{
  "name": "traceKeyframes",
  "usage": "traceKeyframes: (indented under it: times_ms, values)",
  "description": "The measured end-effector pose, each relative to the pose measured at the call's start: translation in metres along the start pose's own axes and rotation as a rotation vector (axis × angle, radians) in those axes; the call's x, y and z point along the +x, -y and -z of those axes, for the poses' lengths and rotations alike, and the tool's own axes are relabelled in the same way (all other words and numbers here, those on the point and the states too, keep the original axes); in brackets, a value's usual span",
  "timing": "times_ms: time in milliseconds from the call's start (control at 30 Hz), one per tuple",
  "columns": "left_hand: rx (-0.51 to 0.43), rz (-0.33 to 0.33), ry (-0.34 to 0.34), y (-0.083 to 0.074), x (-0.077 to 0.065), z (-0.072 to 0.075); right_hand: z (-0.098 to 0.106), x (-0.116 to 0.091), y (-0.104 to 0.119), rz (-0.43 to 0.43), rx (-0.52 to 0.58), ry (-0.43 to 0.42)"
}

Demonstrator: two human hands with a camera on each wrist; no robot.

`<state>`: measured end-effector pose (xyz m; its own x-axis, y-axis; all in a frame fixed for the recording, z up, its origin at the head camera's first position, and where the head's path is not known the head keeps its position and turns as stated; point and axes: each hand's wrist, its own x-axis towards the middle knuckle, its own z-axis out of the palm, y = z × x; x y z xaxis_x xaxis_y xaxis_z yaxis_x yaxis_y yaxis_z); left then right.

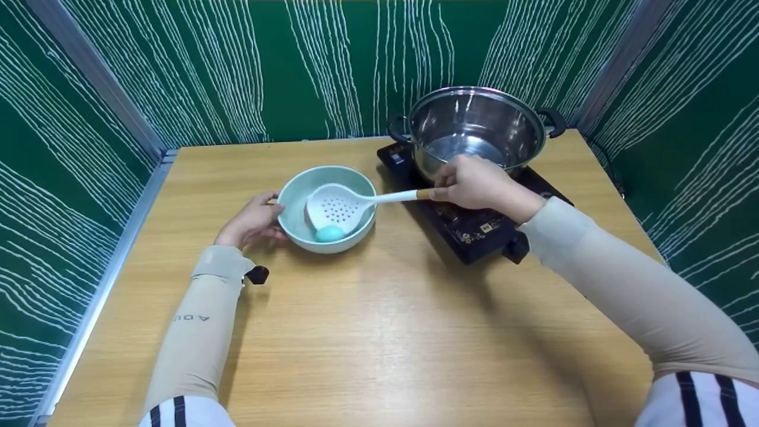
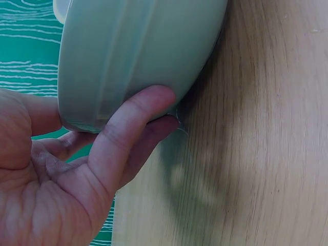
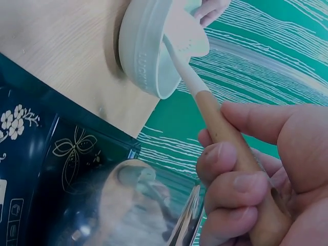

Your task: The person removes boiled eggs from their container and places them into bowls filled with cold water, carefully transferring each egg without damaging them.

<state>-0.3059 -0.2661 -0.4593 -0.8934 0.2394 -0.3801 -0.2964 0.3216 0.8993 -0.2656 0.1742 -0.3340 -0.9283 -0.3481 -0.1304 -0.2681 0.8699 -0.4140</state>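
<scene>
My left hand (image 1: pixel 255 219) holds a pale green bowl (image 1: pixel 287 193) by its left side. In the left wrist view, the thumb is at the rim and the fingers lie against the outer wall (image 2: pixel 138 51). My right hand (image 1: pixel 474 182) grips the wooden handle (image 3: pixel 225 130) of a white skimmer (image 1: pixel 338 204). The skimmer's perforated head is inside the bowl, tilted. A turquoise egg-shaped object (image 1: pixel 329 233) sits at the head's near edge; whether it rests on the skimmer or on the bowl, I cannot tell. Something pinkish shows behind the head's left edge, mostly hidden.
A steel pot (image 1: pixel 474 127) with black side handles stands on a black induction cooker (image 1: pixel 474 228) at the back right, close to my right hand. All this is on a wooden table (image 1: pixel 379 332), with green, white-lined walls (image 1: pixel 284 71) behind and at both sides.
</scene>
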Motion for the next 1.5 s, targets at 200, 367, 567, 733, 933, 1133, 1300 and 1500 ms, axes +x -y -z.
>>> traceKeyframes:
  times_ms: [200, 367, 567, 733, 933, 1133, 1300, 1500]
  values:
    - [-0.016, -0.010, 0.003, 0.000, 0.001, 0.000, 0.009, 0.001, -0.005, -0.037, 0.060, -0.011]
    - [-0.015, -0.014, -0.002, 0.000, 0.000, -0.001, 0.018, -0.001, -0.008, -0.082, 0.122, -0.015]
    - [-0.009, -0.014, -0.009, 0.000, 0.000, 0.000, 0.031, -0.004, -0.009, -0.088, 0.174, -0.039]
    - [-0.010, -0.026, 0.002, 0.000, -0.001, 0.000, 0.044, -0.007, -0.012, -0.110, 0.243, -0.016]
    - [-0.019, -0.023, 0.003, 0.000, 0.000, -0.001, 0.057, -0.011, -0.015, -0.122, 0.339, -0.028]
    - [-0.011, -0.020, -0.001, -0.001, -0.001, 0.000, 0.068, -0.016, -0.022, -0.094, 0.379, -0.052]
    - [-0.018, -0.019, 0.006, 0.000, 0.001, 0.000, 0.076, -0.020, -0.031, -0.120, 0.408, -0.048]
    - [-0.015, -0.026, 0.017, 0.000, 0.002, -0.001, 0.088, -0.025, -0.042, -0.166, 0.403, -0.045]
